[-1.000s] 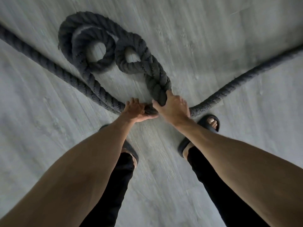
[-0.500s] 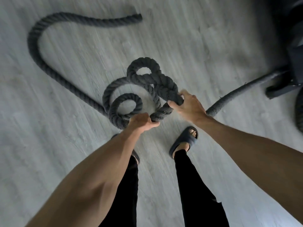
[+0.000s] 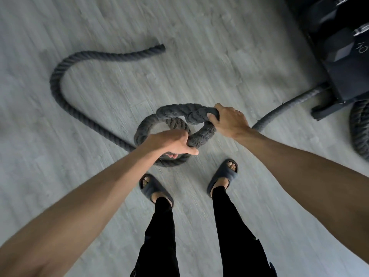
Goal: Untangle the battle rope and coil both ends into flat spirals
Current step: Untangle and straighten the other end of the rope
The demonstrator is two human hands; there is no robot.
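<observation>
Two hands grip one thick dark grey twisted battle rope (image 3: 179, 114), whose tangle of overlapping loops sits mid-frame, just ahead of the person's feet. Left hand (image 3: 169, 143): fingers curled round the lower right bend of the tangle, thumb pointing right. Right hand (image 3: 229, 121): fingers wrapped over the upper right bend, where two strands cross. The upper loops are motion-blurred and look raised. Whether the lowest loop (image 3: 173, 161) touches the floor cannot be told. From under the left forearm one run of rope lies along the floor up and to the left, hooks round, and finishes at a cut free end (image 3: 160, 49) well apart from the tangle. A second run (image 3: 279, 110) comes out from behind the right wrist and leads to the foot of a black weight rack (image 3: 343, 80) at the upper right. A dark dumbbell head marked 10 (image 3: 357, 49) sits on that rack. A further dark coil of rope (image 3: 359, 132) shows at the right edge, beside the rack foot. Pale grey wood-grain floor (image 3: 89, 186) runs under everything. Both forearms are bare. The person wears black trousers (image 3: 159, 236) and dark slide sandals, left (image 3: 153, 189) and right (image 3: 225, 176), toes towards the tangle, the feet set apart.
</observation>
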